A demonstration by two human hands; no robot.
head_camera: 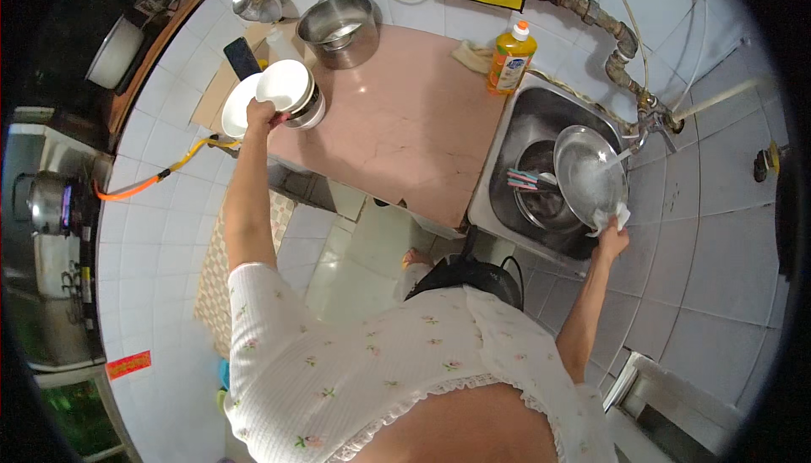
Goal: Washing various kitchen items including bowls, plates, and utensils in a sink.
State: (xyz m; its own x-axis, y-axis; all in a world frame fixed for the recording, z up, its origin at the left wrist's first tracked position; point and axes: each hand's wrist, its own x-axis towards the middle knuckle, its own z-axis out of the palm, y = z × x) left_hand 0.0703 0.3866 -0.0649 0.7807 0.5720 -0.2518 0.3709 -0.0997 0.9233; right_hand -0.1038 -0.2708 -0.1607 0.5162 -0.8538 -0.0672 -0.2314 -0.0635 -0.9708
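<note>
At the counter's left, my left hand (263, 114) grips the rim of a white bowl (283, 85), which sits on or over a stack of bowls (310, 111). Beside it lies a wider white dish (237, 108). Over the sink, my right hand (613, 240) holds a white cloth or tissue (611, 216) against the lower edge of a round metal basin (586, 174). The basin is tilted, and water from the tap (637, 140) runs into it. Chopsticks or similar utensils with pink and blue ends (523, 179) rest on a metal pot (529, 206) in the sink.
A steel pot (339, 29) stands at the back of the pink counter (405, 114). A dish soap bottle (510, 60) and a pale cloth (472, 56) are by the steel sink's rim (488, 209). A phone (241, 59) leans behind the bowls. Ladles (253, 3) hang on the wall.
</note>
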